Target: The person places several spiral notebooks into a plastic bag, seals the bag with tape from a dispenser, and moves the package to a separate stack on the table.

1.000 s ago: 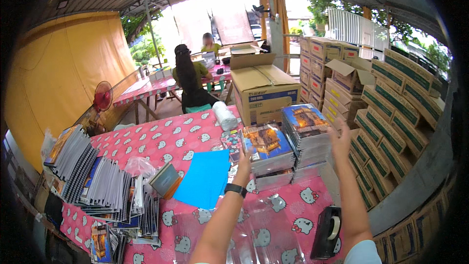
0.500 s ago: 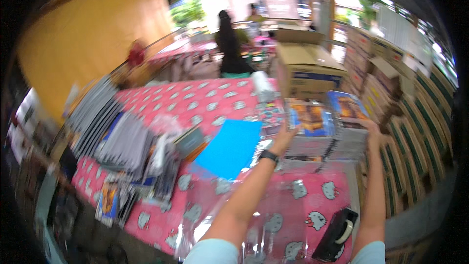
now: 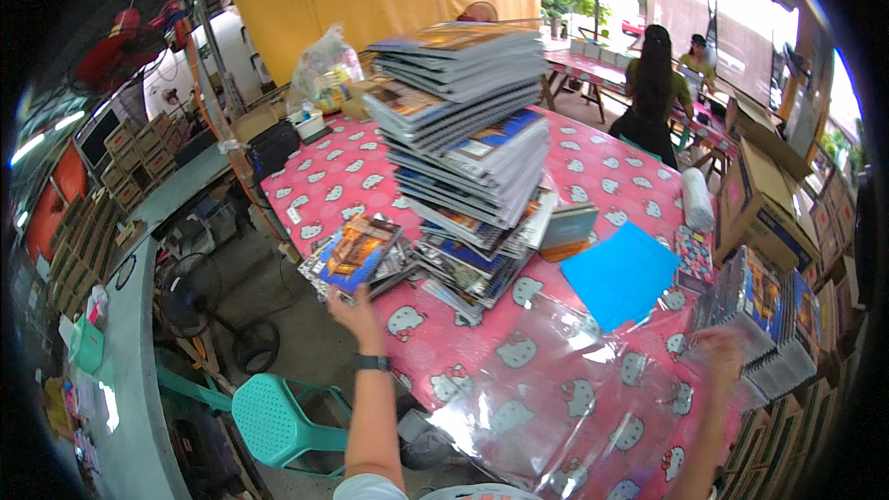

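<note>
My left hand (image 3: pixel 350 313) reaches to the near edge of a low pile of spiral-bound notebooks (image 3: pixel 354 255) with orange-and-blue picture covers. Its fingers are stretched out against or just short of the pile; contact is hard to tell. A tall, uneven stack of the same notebooks (image 3: pixel 472 148) rises just beyond it. On the right, my right hand (image 3: pixel 720 352) is smeared by motion, in front of neat notebook stacks (image 3: pixel 755 301); its fingers cannot be made out. Clear plastic sheeting (image 3: pixel 537 389) lies on the table between my arms.
A blue sheet (image 3: pixel 620 273) rests on the pink patterned tablecloth (image 3: pixel 593 153). Beyond the right stacks are a white roll (image 3: pixel 697 199) and an open carton (image 3: pixel 764 204). A green stool (image 3: pixel 285 418) and a fan stand by the left edge. Two people sit farther back.
The view has swung left. My left hand has gone from the right-hand notebook stacks to the low pile on the left. My right hand has drawn back toward me from the stacks' far side.
</note>
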